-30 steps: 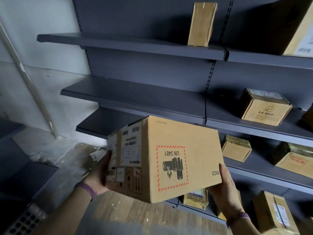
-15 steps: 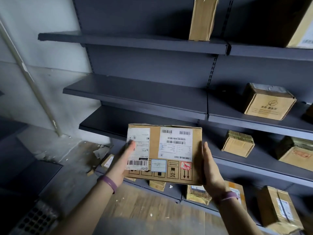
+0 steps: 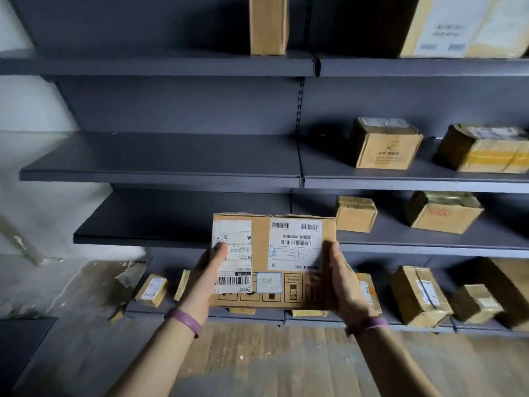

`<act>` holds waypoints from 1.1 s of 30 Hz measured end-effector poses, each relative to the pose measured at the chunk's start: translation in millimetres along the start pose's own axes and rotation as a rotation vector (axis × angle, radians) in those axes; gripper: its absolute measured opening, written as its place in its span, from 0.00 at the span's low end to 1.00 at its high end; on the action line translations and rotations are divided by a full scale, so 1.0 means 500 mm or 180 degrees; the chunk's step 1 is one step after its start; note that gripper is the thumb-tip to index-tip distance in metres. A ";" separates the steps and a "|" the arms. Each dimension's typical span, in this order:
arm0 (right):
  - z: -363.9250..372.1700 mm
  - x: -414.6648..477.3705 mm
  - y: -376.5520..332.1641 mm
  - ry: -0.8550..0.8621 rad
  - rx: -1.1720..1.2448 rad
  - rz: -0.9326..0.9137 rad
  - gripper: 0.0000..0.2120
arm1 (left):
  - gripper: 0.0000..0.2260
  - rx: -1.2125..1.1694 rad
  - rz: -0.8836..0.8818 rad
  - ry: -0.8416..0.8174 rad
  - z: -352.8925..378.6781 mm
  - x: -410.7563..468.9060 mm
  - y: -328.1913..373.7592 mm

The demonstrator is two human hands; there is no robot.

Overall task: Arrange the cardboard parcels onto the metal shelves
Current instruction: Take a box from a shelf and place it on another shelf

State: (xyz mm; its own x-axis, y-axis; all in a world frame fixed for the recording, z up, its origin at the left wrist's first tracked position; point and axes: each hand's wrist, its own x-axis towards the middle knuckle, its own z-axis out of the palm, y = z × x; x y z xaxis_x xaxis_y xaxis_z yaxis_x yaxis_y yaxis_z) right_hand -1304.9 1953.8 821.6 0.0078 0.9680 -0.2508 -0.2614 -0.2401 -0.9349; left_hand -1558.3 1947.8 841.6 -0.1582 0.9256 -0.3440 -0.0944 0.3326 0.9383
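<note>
Your left hand (image 3: 210, 270) and right hand (image 3: 340, 277) clamp the labelled parcel (image 3: 264, 253) before the bare shelf (image 3: 177, 222), beside a small box (image 3: 355, 214).

Single head view — faces shelves (image 3: 160, 170) squarely, close, angled slightly down.

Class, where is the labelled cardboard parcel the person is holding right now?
Low in the head view's centre: the labelled cardboard parcel sits between the left hand and right hand, before the dark metal shelf.
</note>
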 end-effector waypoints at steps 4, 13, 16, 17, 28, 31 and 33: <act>-0.060 -0.043 -0.002 0.0643 0.0045 -0.0165 0.23 | 0.20 0.0213 -0.0055 -0.0433 0.070 0.039 -0.012; -0.204 -0.184 -0.037 0.2259 0.0276 -0.0547 0.25 | 0.25 0.0815 -0.0097 -0.2139 0.330 0.053 0.026; -0.252 -0.264 -0.056 0.2790 0.0211 -0.0674 0.25 | 0.28 0.0925 -0.0084 -0.2562 0.434 0.015 0.023; -0.266 -0.297 -0.063 0.2959 0.0184 -0.0734 0.27 | 0.27 0.0981 -0.0112 -0.2713 0.469 -0.005 0.020; -0.423 -0.574 -0.046 0.3973 0.0094 -0.1131 0.33 | 0.27 0.1337 -0.0435 -0.3782 0.771 -0.221 -0.088; -0.502 -0.608 -0.036 0.4063 0.0179 -0.1203 0.31 | 0.29 0.1459 -0.0480 -0.4005 0.866 -0.263 -0.120; -0.572 -0.625 -0.037 0.4109 0.0248 -0.1240 0.28 | 0.31 0.1561 -0.0478 -0.4040 0.939 -0.291 -0.135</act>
State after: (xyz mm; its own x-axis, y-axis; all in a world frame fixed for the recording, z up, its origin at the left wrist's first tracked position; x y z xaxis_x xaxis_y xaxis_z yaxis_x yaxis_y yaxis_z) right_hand -1026.4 1634.8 845.5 0.9768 0.2022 -0.0702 -0.0877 0.0788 -0.9930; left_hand -1067.6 1875.5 844.4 0.8491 0.3153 -0.4238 0.3660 0.2272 0.9024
